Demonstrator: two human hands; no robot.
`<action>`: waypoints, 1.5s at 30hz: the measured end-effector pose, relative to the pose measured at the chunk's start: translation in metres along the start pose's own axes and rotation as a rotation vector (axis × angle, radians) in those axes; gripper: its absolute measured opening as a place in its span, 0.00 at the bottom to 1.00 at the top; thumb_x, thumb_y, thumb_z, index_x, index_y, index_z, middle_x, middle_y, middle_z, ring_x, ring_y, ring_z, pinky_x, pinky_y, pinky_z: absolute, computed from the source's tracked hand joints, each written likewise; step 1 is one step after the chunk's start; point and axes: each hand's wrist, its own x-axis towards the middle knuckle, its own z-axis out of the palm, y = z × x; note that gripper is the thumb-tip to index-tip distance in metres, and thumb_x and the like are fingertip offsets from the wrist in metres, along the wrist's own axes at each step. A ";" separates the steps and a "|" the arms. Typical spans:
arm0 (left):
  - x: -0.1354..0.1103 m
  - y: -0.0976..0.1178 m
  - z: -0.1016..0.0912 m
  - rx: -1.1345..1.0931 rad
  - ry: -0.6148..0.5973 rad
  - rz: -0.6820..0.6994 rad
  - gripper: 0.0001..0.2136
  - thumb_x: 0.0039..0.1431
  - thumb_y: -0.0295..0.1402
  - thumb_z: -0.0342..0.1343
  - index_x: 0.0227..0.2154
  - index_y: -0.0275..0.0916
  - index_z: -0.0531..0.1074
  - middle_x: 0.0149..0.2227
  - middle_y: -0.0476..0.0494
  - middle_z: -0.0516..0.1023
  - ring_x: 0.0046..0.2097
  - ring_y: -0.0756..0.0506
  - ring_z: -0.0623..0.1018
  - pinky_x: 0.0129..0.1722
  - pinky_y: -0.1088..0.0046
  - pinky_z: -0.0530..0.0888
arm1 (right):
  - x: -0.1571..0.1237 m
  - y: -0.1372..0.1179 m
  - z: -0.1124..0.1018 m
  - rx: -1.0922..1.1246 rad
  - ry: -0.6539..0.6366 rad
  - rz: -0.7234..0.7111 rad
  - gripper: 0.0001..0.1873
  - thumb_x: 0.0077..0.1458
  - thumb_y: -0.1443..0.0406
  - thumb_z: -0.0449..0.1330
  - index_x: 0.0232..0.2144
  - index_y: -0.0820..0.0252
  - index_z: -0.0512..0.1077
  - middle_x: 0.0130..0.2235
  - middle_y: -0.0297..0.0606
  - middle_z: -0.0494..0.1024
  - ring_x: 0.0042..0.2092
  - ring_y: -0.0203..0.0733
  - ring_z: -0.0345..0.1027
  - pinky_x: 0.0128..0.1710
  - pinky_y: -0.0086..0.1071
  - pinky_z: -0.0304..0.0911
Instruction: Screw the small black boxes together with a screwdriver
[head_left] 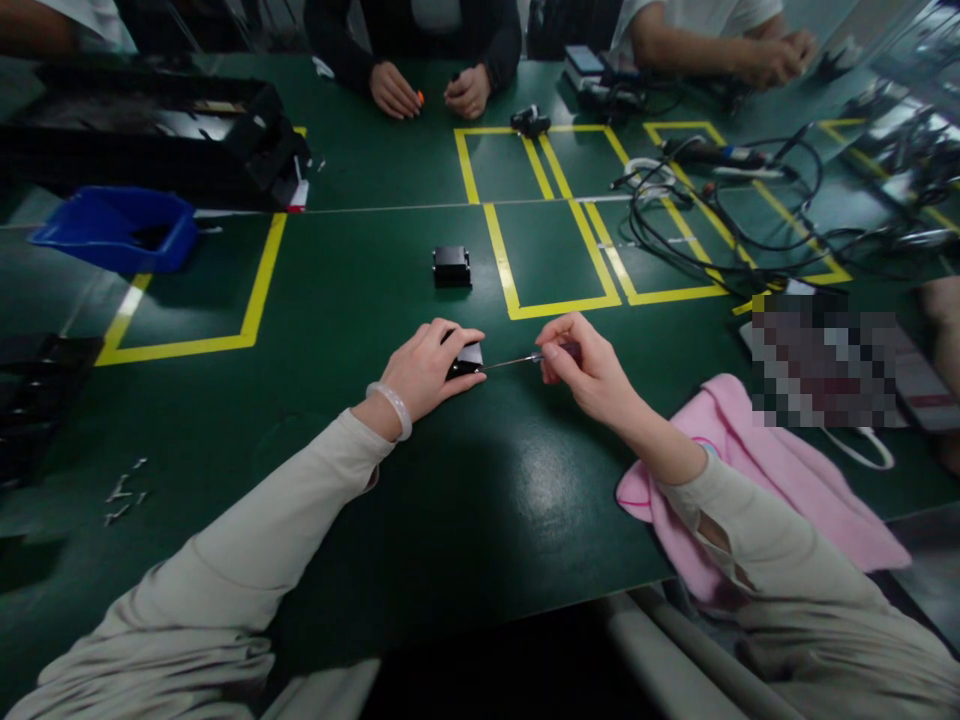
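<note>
Near the middle of the green table, my left hand grips a small black block-shaped part with a shiny top, its fingers closed around the sides. My right hand is closed on the handle of a thin screwdriver. The shaft points left and its tip meets the right side of the black part; whether it sits in a screw is too small to tell. A similar black part rests on the table just beyond my left hand.
A blue bin and long black trays stand at the left. Small screws lie front left. A pink cloth sits under my right forearm. Black cables sprawl at right. Across the table are a co-worker's hands.
</note>
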 end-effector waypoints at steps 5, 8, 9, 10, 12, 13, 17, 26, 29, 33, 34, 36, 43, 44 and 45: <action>0.000 0.000 0.000 0.004 -0.005 -0.002 0.24 0.66 0.46 0.59 0.59 0.41 0.66 0.52 0.37 0.71 0.51 0.37 0.74 0.50 0.57 0.75 | 0.000 -0.001 0.000 -0.048 -0.004 0.028 0.14 0.69 0.54 0.57 0.35 0.56 0.66 0.23 0.25 0.68 0.23 0.31 0.62 0.27 0.31 0.57; 0.000 0.000 -0.001 0.006 -0.008 -0.006 0.23 0.66 0.46 0.59 0.59 0.42 0.66 0.52 0.37 0.71 0.51 0.37 0.74 0.50 0.58 0.75 | -0.001 -0.001 0.001 -0.029 0.015 0.003 0.11 0.69 0.55 0.57 0.39 0.56 0.66 0.25 0.25 0.68 0.24 0.31 0.64 0.27 0.30 0.58; 0.000 0.001 -0.001 0.006 -0.010 -0.007 0.23 0.66 0.46 0.59 0.59 0.42 0.66 0.52 0.37 0.71 0.51 0.37 0.74 0.50 0.58 0.75 | -0.001 -0.001 0.001 -0.022 0.020 -0.003 0.11 0.69 0.55 0.58 0.40 0.55 0.66 0.26 0.26 0.69 0.25 0.32 0.65 0.27 0.30 0.59; 0.000 0.001 -0.001 0.004 -0.012 -0.008 0.23 0.66 0.45 0.59 0.59 0.41 0.66 0.52 0.37 0.71 0.51 0.37 0.74 0.50 0.58 0.75 | -0.001 -0.001 0.001 -0.019 0.024 -0.005 0.12 0.68 0.54 0.58 0.41 0.55 0.66 0.27 0.27 0.70 0.26 0.32 0.66 0.28 0.30 0.60; 0.000 0.001 -0.002 -0.003 -0.015 -0.011 0.23 0.66 0.45 0.59 0.59 0.42 0.66 0.52 0.37 0.71 0.51 0.37 0.74 0.50 0.58 0.75 | 0.000 -0.002 0.001 -0.030 0.021 0.006 0.13 0.68 0.53 0.59 0.39 0.55 0.66 0.27 0.27 0.70 0.25 0.32 0.66 0.28 0.31 0.60; 0.000 0.001 -0.002 -0.007 -0.016 -0.013 0.23 0.66 0.45 0.59 0.59 0.42 0.66 0.52 0.37 0.71 0.51 0.37 0.74 0.50 0.57 0.75 | 0.000 -0.003 0.001 -0.041 0.017 0.015 0.14 0.68 0.52 0.59 0.38 0.55 0.66 0.26 0.27 0.70 0.25 0.32 0.65 0.27 0.31 0.59; 0.000 0.001 -0.002 -0.011 -0.015 -0.011 0.23 0.66 0.45 0.59 0.59 0.43 0.66 0.52 0.37 0.71 0.51 0.37 0.74 0.51 0.57 0.75 | 0.000 -0.003 0.001 -0.068 0.015 0.021 0.15 0.69 0.52 0.56 0.36 0.55 0.66 0.22 0.25 0.67 0.22 0.32 0.61 0.26 0.31 0.56; 0.000 0.001 -0.001 -0.005 -0.017 -0.014 0.24 0.66 0.45 0.59 0.59 0.42 0.66 0.53 0.37 0.71 0.52 0.37 0.74 0.51 0.58 0.75 | -0.001 -0.002 0.001 -0.058 -0.001 0.004 0.13 0.69 0.55 0.58 0.35 0.56 0.66 0.23 0.25 0.67 0.23 0.31 0.62 0.26 0.30 0.57; 0.000 0.001 -0.002 0.000 -0.017 -0.012 0.24 0.66 0.45 0.59 0.59 0.42 0.66 0.53 0.37 0.71 0.51 0.37 0.74 0.51 0.57 0.75 | -0.001 -0.002 0.001 -0.042 0.010 -0.006 0.11 0.69 0.55 0.58 0.38 0.56 0.66 0.25 0.26 0.69 0.25 0.32 0.64 0.28 0.30 0.58; 0.000 0.001 -0.002 0.006 -0.017 -0.015 0.24 0.66 0.46 0.59 0.60 0.42 0.66 0.52 0.37 0.71 0.51 0.37 0.74 0.50 0.57 0.75 | -0.001 -0.001 0.001 -0.016 0.010 0.010 0.12 0.68 0.53 0.59 0.39 0.55 0.67 0.27 0.27 0.70 0.26 0.33 0.66 0.29 0.31 0.60; 0.000 0.001 -0.002 0.007 -0.016 -0.015 0.24 0.66 0.45 0.59 0.60 0.42 0.66 0.52 0.37 0.71 0.51 0.37 0.74 0.50 0.57 0.75 | -0.001 -0.001 0.001 -0.018 0.009 0.018 0.13 0.68 0.53 0.58 0.38 0.55 0.67 0.26 0.27 0.70 0.25 0.33 0.65 0.28 0.31 0.60; 0.000 0.001 -0.002 0.006 -0.013 -0.014 0.24 0.66 0.45 0.59 0.60 0.42 0.66 0.52 0.37 0.71 0.51 0.37 0.74 0.50 0.57 0.75 | -0.001 0.001 0.001 -0.021 0.005 0.024 0.15 0.69 0.52 0.58 0.35 0.55 0.66 0.23 0.25 0.67 0.23 0.32 0.63 0.27 0.31 0.58; 0.000 0.000 -0.001 -0.004 -0.007 -0.007 0.23 0.66 0.46 0.58 0.59 0.43 0.66 0.52 0.37 0.71 0.51 0.37 0.74 0.50 0.57 0.75 | -0.002 0.003 0.002 0.012 0.026 0.007 0.12 0.69 0.53 0.58 0.43 0.54 0.66 0.27 0.27 0.70 0.27 0.34 0.67 0.30 0.32 0.61; 0.000 0.000 -0.001 -0.002 -0.007 -0.005 0.23 0.66 0.46 0.58 0.59 0.42 0.66 0.52 0.37 0.71 0.51 0.37 0.74 0.51 0.57 0.75 | -0.001 0.002 0.002 0.004 0.027 0.010 0.13 0.68 0.53 0.58 0.42 0.54 0.66 0.27 0.26 0.70 0.26 0.34 0.67 0.30 0.32 0.61; 0.000 0.000 -0.001 -0.001 -0.008 -0.004 0.24 0.66 0.46 0.58 0.59 0.42 0.66 0.52 0.37 0.71 0.51 0.37 0.74 0.51 0.57 0.75 | -0.001 0.002 0.002 -0.007 0.028 0.014 0.13 0.68 0.53 0.58 0.41 0.55 0.66 0.26 0.26 0.70 0.25 0.33 0.66 0.29 0.32 0.60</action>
